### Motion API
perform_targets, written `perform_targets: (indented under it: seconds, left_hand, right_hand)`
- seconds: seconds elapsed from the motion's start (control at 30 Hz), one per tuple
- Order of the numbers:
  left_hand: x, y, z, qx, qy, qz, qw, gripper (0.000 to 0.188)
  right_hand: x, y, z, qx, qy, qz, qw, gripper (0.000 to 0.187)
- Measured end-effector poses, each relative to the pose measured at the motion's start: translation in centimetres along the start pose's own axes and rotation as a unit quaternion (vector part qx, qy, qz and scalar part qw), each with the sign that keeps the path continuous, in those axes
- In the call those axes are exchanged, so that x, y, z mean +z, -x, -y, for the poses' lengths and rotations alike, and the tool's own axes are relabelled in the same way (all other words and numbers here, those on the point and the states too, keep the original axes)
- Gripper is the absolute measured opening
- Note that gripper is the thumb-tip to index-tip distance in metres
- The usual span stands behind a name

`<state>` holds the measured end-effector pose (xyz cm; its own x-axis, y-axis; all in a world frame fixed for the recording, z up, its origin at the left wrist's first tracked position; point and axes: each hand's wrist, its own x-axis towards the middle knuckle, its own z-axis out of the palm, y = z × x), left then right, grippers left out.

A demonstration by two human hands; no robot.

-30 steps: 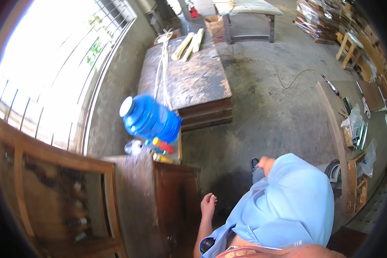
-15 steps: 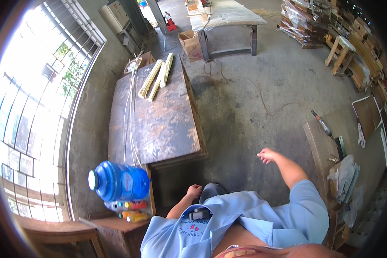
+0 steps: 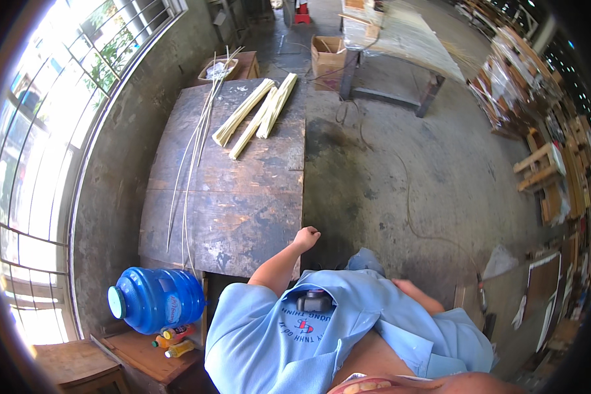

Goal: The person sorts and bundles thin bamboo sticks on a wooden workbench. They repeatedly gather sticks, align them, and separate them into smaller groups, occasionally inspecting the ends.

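Note:
My left hand [image 3: 307, 238], loosely closed with nothing showing in it, is over the near right edge of a worn dark wooden table [image 3: 236, 217]. My right hand [image 3: 402, 284] shows only in part beside my blue shirt, blurred, and its fingers cannot be made out. On the table's far half lie pale bundles of cane-like strips [image 3: 246, 113], side by side and slanting. Several long thin strips [image 3: 201, 139] stretch along the table's left side and hang past its near edge.
Left of me, a large blue water bottle [image 3: 161, 299] lies above small drink bottles [image 3: 175, 339] on a wooden cabinet. A barred window lines the left wall. Ahead are a cardboard box [image 3: 328, 60] and a plastic-covered workbench [image 3: 410, 43]. A cable [image 3: 408, 210] crosses the floor; wrapped wood stacks [image 3: 515, 82] stand right.
I have moved forward and turned, so the table's side is nearer. My left hand has swung forward to the table edge; my right hand has swung back toward my body.

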<state>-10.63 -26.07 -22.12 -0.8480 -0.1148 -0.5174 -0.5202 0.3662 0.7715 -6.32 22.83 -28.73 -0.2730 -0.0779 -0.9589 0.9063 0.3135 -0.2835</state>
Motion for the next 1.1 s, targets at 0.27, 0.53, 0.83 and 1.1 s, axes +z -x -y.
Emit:
perform_targets:
  seconds: [0.27, 0.53, 0.83, 1.1]
  left_hand:
    - [-3.1, -8.0, -3.4, -0.193, -0.038, -0.012, 0.98, 0.038]
    - [-6.2, -19.3, -11.0, -0.322, -0.063, -0.027, 0.944, 0.039]
    - [-8.9, -37.6, -16.6, -0.209, -0.097, -0.094, 0.969, 0.036]
    - [-18.0, -50.6, -21.9, -0.259, -0.037, -0.031, 0.965, 0.037]
  right_hand:
    - [-0.8, -8.6, 14.1, -0.036, 0.028, -0.083, 0.995, 0.044]
    - [-4.4, -18.1, 49.2, -0.147, -0.029, -0.072, 0.986, 0.041]
    - [-0.5, -20.3, 75.5, -0.183, 0.112, 0.014, 0.977, 0.045]
    - [10.2, -10.0, 95.4, -0.369, -0.082, 0.444, 0.812, 0.07]
